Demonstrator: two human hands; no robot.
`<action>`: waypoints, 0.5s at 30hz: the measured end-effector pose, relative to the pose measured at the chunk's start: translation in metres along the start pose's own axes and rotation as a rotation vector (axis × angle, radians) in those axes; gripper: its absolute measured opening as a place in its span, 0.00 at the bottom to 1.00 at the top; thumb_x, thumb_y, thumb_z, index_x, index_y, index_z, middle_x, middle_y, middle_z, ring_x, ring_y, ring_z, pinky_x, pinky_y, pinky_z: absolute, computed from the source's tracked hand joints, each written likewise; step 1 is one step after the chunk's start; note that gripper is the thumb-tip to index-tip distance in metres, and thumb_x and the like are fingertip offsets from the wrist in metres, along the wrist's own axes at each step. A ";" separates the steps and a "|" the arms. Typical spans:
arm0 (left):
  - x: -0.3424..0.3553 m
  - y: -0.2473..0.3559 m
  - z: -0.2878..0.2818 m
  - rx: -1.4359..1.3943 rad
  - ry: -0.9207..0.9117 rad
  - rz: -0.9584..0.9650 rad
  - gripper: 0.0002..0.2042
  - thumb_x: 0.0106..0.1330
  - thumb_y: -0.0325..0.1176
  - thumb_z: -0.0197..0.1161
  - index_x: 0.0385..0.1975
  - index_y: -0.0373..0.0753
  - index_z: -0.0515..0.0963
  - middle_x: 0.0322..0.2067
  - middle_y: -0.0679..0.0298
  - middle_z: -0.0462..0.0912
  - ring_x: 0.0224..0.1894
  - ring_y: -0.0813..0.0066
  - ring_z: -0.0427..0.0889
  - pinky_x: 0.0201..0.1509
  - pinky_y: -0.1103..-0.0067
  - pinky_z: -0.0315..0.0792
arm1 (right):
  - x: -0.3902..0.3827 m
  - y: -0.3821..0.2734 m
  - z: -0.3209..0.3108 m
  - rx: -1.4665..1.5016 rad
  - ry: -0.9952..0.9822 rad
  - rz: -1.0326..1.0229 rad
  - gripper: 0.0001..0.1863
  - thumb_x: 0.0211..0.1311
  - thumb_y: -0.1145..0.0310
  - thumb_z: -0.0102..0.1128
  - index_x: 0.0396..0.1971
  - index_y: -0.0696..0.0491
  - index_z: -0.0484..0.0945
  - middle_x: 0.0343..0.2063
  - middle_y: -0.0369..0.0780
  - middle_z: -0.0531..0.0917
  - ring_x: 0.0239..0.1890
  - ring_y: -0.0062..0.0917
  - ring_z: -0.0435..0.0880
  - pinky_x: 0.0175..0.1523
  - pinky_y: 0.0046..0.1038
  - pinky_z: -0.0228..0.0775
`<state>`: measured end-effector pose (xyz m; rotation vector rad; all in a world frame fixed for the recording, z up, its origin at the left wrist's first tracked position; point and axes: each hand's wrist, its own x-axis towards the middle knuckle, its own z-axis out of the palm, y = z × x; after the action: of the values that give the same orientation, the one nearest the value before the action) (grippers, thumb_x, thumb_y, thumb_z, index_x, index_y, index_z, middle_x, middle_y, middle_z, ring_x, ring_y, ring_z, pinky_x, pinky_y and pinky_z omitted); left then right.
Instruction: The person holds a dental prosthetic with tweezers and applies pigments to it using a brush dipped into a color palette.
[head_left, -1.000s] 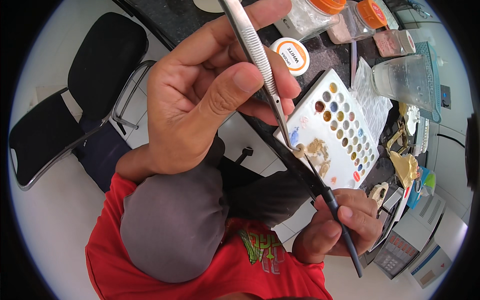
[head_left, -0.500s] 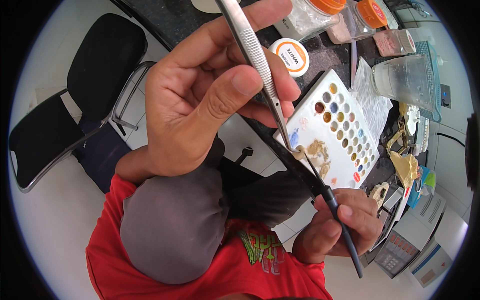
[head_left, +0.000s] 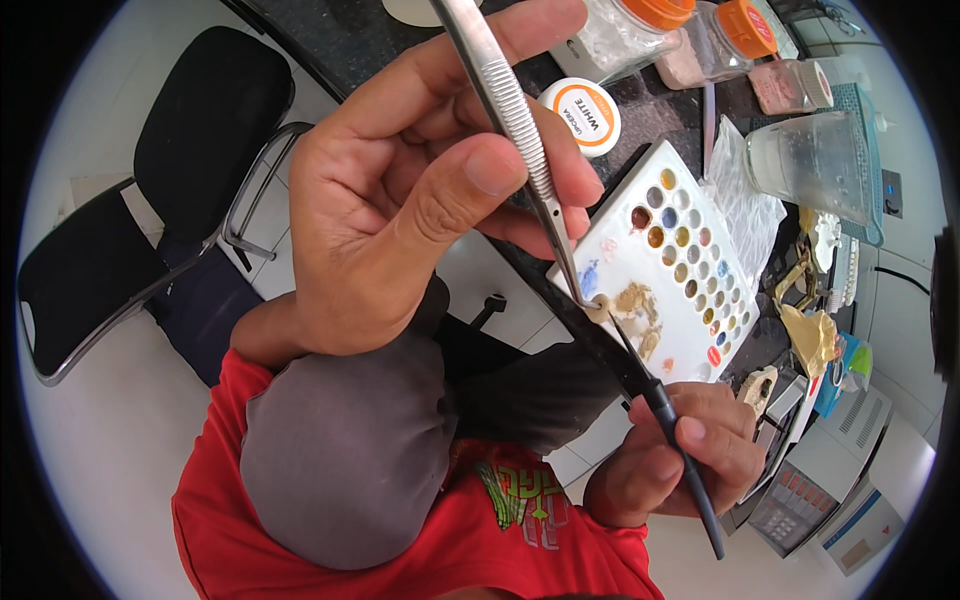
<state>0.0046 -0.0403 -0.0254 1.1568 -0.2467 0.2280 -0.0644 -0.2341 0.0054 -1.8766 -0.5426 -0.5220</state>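
My left hand [head_left: 390,220] is closed on metal tweezers [head_left: 520,130], whose bent tips hold a small beige tooth-like piece [head_left: 600,310] over the lower left of a white palette [head_left: 690,340]. My right hand [head_left: 690,450] grips a slim black brush [head_left: 668,408], its fine tip at or very near the piece; contact is unclear. The palette has rows of coloured wells and smears of brown, blue and pink.
A round white-lidded jar [head_left: 580,118], orange-lidded jars [head_left: 745,30], a small pink jar [head_left: 785,85], a clear cup [head_left: 795,155] and plaster models [head_left: 805,340] stand on the dark bench. Black chairs [head_left: 210,120] are at left, grey machines [head_left: 820,480] at lower right.
Both hands stay almost in place, with only a very slight downward shift of the brush and right hand. The tweezers still hold the small piece.
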 end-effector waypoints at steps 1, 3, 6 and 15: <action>0.000 0.000 0.000 0.001 -0.001 0.000 0.31 0.63 0.41 0.57 0.58 0.25 0.55 0.27 0.59 0.78 0.27 0.76 0.79 0.27 0.84 0.76 | 0.000 0.000 0.000 0.003 0.001 0.000 0.10 0.49 0.73 0.61 0.32 0.58 0.74 0.22 0.41 0.78 0.20 0.25 0.79 0.25 0.19 0.72; 0.001 0.000 0.000 0.003 0.000 0.003 0.31 0.63 0.41 0.57 0.58 0.25 0.55 0.27 0.59 0.78 0.26 0.76 0.79 0.27 0.84 0.76 | 0.000 0.000 0.000 0.007 0.003 -0.001 0.10 0.49 0.73 0.61 0.32 0.58 0.74 0.21 0.41 0.77 0.20 0.25 0.79 0.25 0.20 0.73; 0.001 0.000 0.000 0.009 0.002 0.004 0.31 0.63 0.41 0.57 0.58 0.24 0.56 0.27 0.59 0.78 0.26 0.76 0.79 0.27 0.84 0.76 | -0.001 0.000 0.001 0.023 0.013 0.002 0.10 0.49 0.73 0.61 0.32 0.58 0.74 0.21 0.41 0.77 0.20 0.25 0.79 0.25 0.20 0.73; -0.002 0.001 -0.003 0.008 0.012 0.002 0.31 0.63 0.41 0.56 0.58 0.24 0.56 0.27 0.60 0.77 0.26 0.77 0.79 0.26 0.85 0.76 | 0.002 0.002 -0.002 -0.014 -0.026 -0.026 0.10 0.49 0.73 0.61 0.32 0.58 0.74 0.22 0.41 0.77 0.19 0.25 0.79 0.23 0.19 0.71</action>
<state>0.0025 -0.0375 -0.0263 1.1627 -0.2367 0.2380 -0.0619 -0.2359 0.0058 -1.8940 -0.5829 -0.5207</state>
